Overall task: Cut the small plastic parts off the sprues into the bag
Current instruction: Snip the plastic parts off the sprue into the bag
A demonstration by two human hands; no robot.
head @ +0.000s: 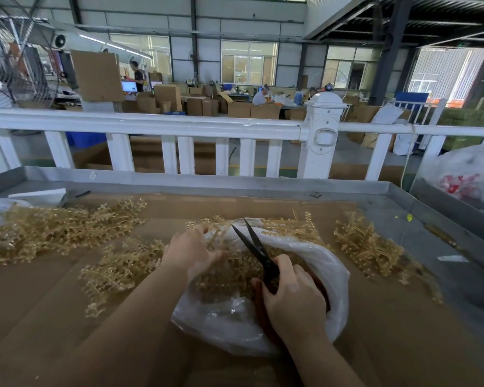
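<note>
— Which way do the scissors (pixel 259 251) point?

— Away from the person and a little to the left. The long axis runs from the handles, low and near the body, up to the two black tips over the far rim of the bag (pixel 329 263). The blades stand slightly apart, a narrow V at the tips.

— And who holds them?

— The right hand (pixel 291 297). Its grip is clamped on the handles, fingers curled round them; the handles look reddish under the hand, though mostly hidden.

— The left hand (pixel 190 251)?

— At the bag's left rim, fingers bent into a sprue (pixel 217 236) that sticks up just left of the blades. I cannot tell whether it pinches the sprue or only presses it; the fingertips are hidden behind the hand.

— How do the parts look?

— Pale amber, translucent plastic, thin stems with small pieces branching off like twigs. The white, thin plastic bag lies open on the brown cardboard (pixel 67 317) covering the counter (pixel 403 196), and a heap of cut parts (pixel 227 277) fills it.

— More sprues?

— A large pile (pixel 56 227) at far left, a smaller one (pixel 118 269) just beside the left forearm, and another pile (pixel 372 247) right of the bag.

— Behind?

— A white railing (pixel 162 125) past the counter's metal edge.
</note>
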